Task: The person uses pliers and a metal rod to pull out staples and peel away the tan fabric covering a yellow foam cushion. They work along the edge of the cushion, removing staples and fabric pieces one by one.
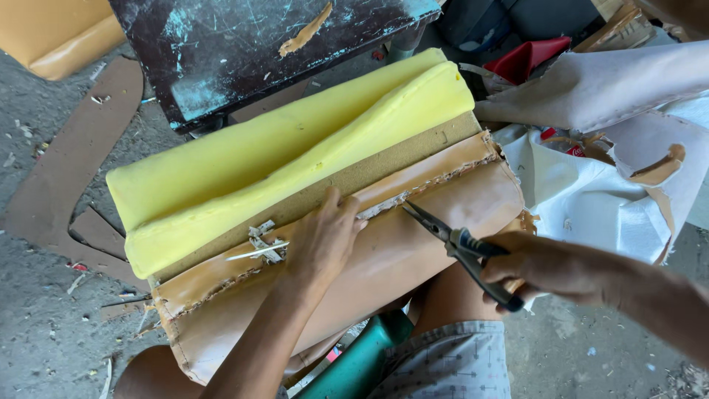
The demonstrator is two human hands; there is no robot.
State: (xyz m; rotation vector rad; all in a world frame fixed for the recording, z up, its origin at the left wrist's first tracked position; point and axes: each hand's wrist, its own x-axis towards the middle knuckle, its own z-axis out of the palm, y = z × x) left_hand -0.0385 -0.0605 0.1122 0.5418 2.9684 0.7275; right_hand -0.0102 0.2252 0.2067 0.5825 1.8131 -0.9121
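- The right hand [543, 267] is wrapped tight around the blue-and-black handles of a pair of needle-nose pliers [450, 240]; the pliers' thin tips point toward 10 o'clock and sit at the frayed seam [413, 192], and whether they pinch anything there is too small to tell.
- The left hand [323, 240] lies flat with fingers spread and closed on nothing, pressing the tan leatherette cover [384, 258] just at 9 o'clock of the pliers' tips.
- The cover wraps a cushion lying across the person's lap; its yellow foam [295, 155] shows at 12 o'clock of the left hand, with a strip of brown board [369, 174] between foam and seam.
- At 9 o'clock of the left hand, a small tuft of torn pale scraps [264, 242] sticks up from the seam.
- The cushion's lower edge is hidden behind the left forearm and knees; the right forearm is cut off by the frame.
- A scratched dark table [244, 44] stands at 12 o'clock, cut off at the top.
- No container shows clearly.
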